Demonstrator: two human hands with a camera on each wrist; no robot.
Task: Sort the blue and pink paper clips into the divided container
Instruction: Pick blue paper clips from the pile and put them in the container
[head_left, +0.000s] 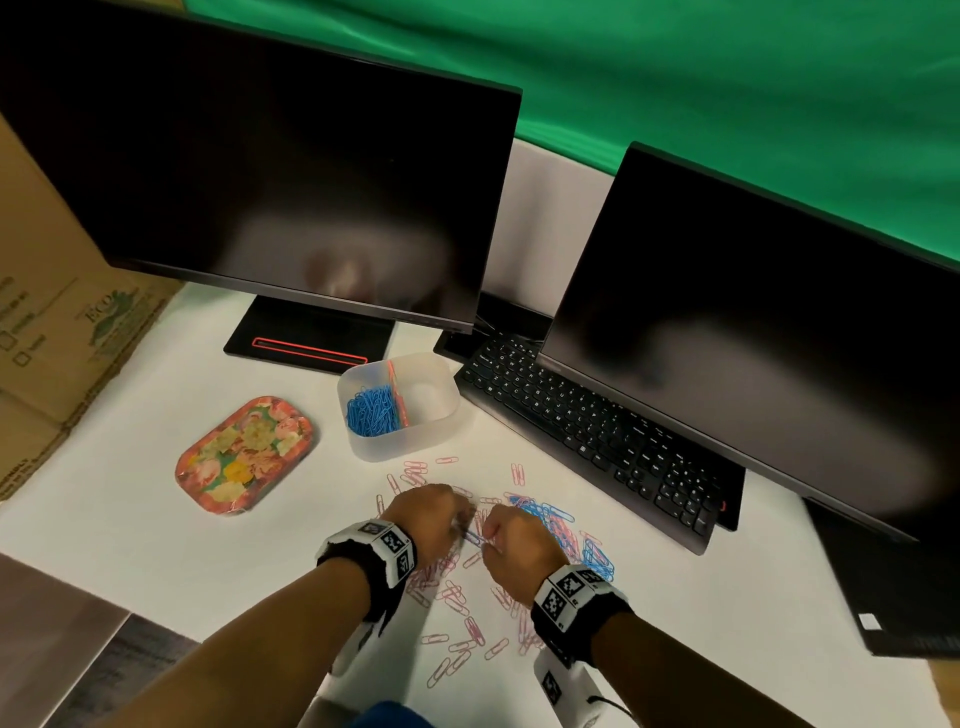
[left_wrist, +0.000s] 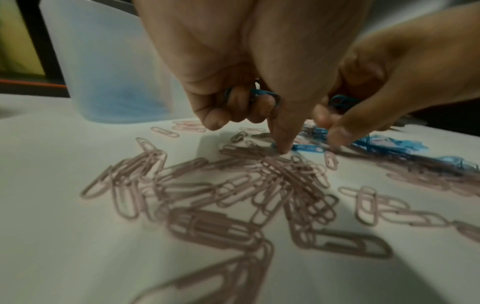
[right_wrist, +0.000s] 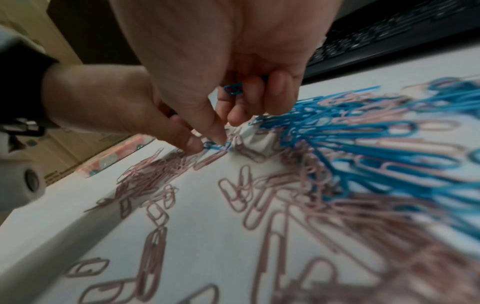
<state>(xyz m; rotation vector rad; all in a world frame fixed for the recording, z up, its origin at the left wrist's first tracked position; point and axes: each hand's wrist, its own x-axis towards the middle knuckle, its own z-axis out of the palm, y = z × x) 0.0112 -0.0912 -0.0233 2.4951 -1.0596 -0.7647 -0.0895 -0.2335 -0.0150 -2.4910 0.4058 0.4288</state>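
Divided container sits beyond the pile: blue side loaded, other side looks bare. Both hands meet over the loose clips. Left hand and right hand each curl around blue clips. Risk: tangled pink ones riding along into blue. Only the wrist views show those palmed clips.

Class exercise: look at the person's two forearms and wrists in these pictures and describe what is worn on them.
Both forearms are bare, no sleeves. Each wrist carries a black strap with a white blocky housing printed with black-and-white square code markers: the left wrist band and the right wrist band. A further white marked block hangs below the right wrist, with a thin black cable trailing from it.
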